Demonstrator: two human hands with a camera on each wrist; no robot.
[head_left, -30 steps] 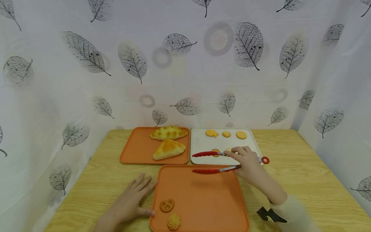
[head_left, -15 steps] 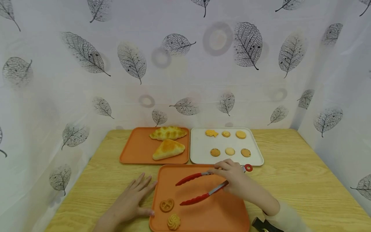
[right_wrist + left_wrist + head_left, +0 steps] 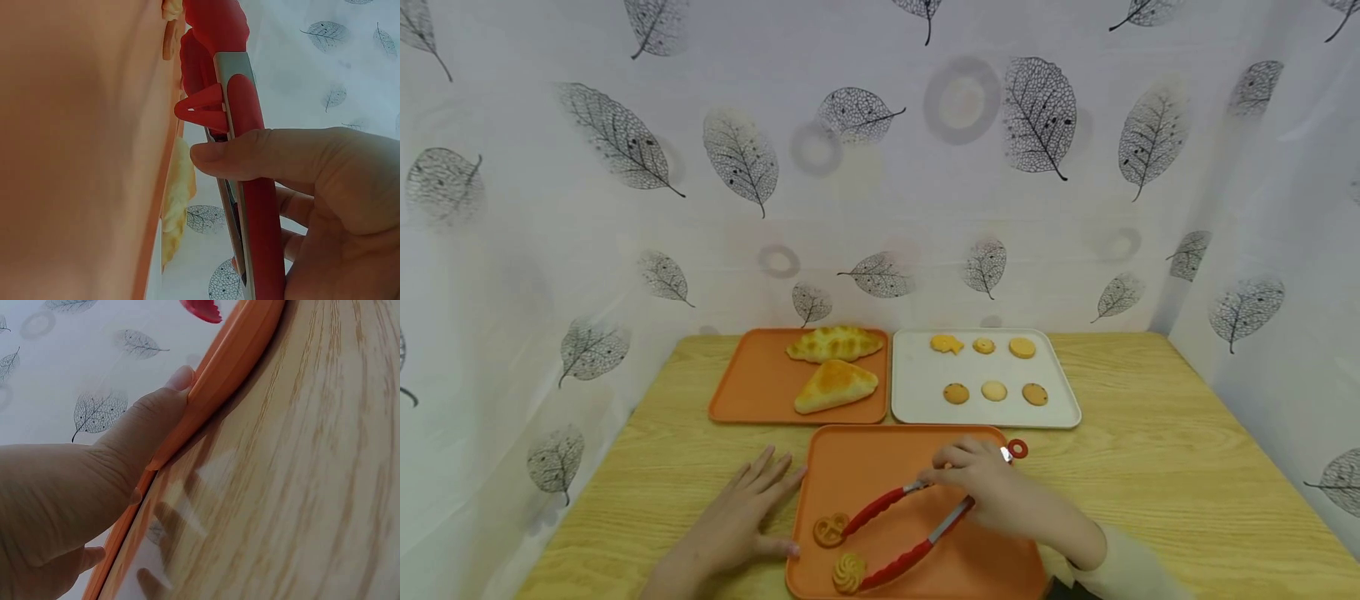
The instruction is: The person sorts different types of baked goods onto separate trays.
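Note:
My right hand [image 3: 981,483] grips a pair of red-tipped tongs [image 3: 910,554], whose arms are spread over the front orange tray [image 3: 917,454]. One tong tip is at the pretzel-shaped cookie [image 3: 830,531], the other at the swirl cookie [image 3: 849,573]; whether they touch cannot be told. In the right wrist view the thumb and fingers wrap the tongs' red handle [image 3: 259,231]. My left hand [image 3: 733,521] lies at the tray's left side with fingers spread. Its thumb [image 3: 147,422] rests against the tray's edge in the left wrist view.
Behind, a second orange tray [image 3: 745,383] bears a long bread [image 3: 835,344] and a triangular bread [image 3: 837,386]. Beside it a white tray [image 3: 917,410] holds several small cookies in two rows. A leaf-patterned curtain [image 3: 880,200] closes off the back and sides of the wooden table [image 3: 1165,467].
My right hand has carried the tongs from above the white tray down and left to the two cookies on the front tray. The left hand stays in place.

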